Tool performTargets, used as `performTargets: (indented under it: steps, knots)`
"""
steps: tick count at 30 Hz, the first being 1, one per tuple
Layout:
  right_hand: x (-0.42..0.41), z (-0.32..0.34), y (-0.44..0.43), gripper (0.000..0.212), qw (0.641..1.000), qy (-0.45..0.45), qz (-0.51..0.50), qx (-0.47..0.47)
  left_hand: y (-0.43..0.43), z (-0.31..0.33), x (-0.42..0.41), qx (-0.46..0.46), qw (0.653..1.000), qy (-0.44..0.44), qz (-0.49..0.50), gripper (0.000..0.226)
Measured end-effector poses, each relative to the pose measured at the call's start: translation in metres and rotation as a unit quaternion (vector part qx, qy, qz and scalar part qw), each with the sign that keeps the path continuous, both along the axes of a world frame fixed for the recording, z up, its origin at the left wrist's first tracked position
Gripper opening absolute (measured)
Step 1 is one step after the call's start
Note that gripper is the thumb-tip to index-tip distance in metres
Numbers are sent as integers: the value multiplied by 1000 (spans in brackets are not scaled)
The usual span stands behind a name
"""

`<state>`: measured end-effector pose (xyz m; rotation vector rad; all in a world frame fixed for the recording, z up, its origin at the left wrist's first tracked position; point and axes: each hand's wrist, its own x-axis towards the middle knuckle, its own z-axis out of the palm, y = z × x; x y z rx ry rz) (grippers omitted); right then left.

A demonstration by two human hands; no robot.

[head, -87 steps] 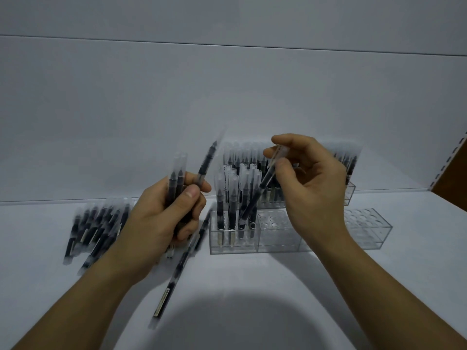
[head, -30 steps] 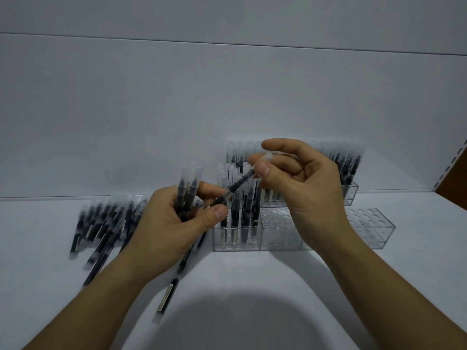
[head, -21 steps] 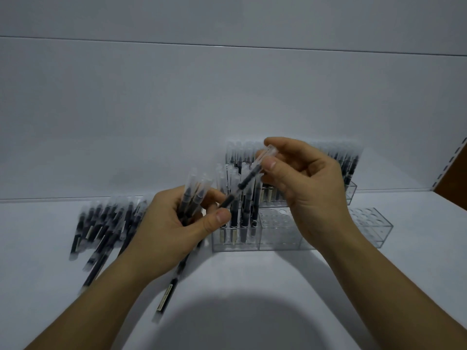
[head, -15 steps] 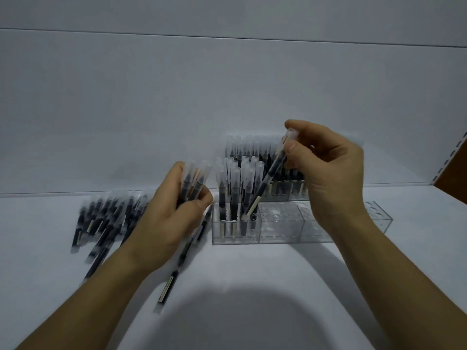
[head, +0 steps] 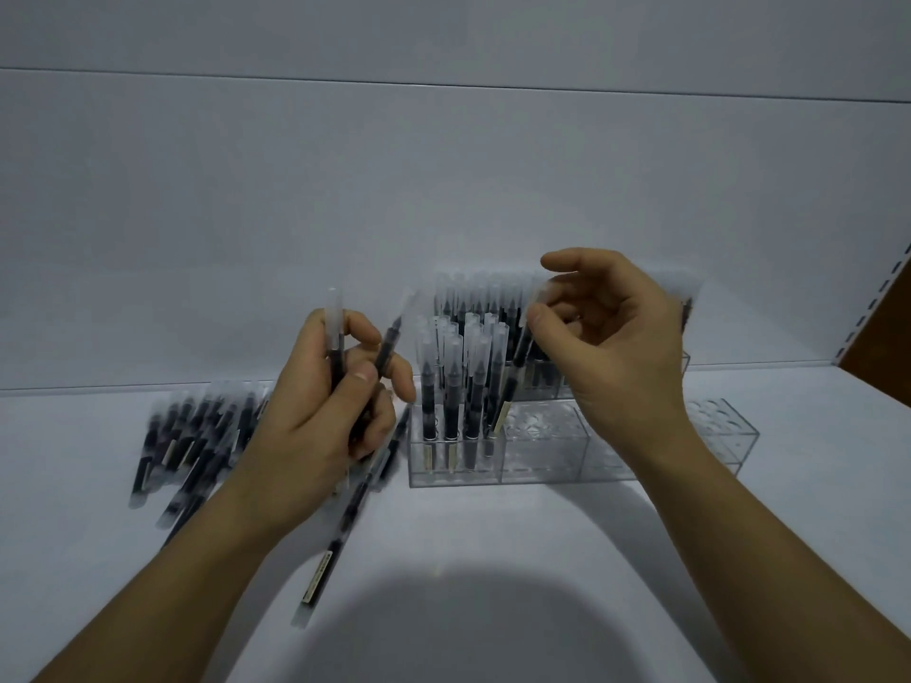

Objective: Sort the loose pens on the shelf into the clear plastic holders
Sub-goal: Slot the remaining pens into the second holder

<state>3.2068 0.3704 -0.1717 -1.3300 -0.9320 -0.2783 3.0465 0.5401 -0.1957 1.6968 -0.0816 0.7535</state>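
Observation:
My left hand [head: 320,416] is shut on two black pens with clear caps [head: 336,337], caps up, just left of the front clear holder [head: 542,460]. My right hand [head: 616,347] pinches the cap end of one slanted pen [head: 508,386] with its thumb; the index finger is lifted. That pen's lower end sits in the holder's left section among several upright pens [head: 451,382]. The holder's middle and right sections [head: 724,428] hold nothing. Loose pens [head: 197,436] lie in a pile on the shelf at the left. One pen [head: 340,529] lies below my left hand.
A second clear holder [head: 478,298] packed with pens stands behind the front one, partly hidden by my right hand. The white shelf back wall [head: 443,214] rises close behind. A brown upright with a slotted strip [head: 882,308] bounds the shelf on the right.
My right hand took a pen from my left hand, carried it right and lowered its end into the holder's left section. My left hand keeps two pens.

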Motion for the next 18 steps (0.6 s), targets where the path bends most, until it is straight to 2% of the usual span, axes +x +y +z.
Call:
performTargets:
  steps: [5,18]
  knots:
    - [-2,-6,1,24,992,-95,-41,-73,0,2,0,40,999,-7,12,15]
    - [2,-10,2,18,954,-232,-83,-172,-5,1,2,-37,999,13,36,23]
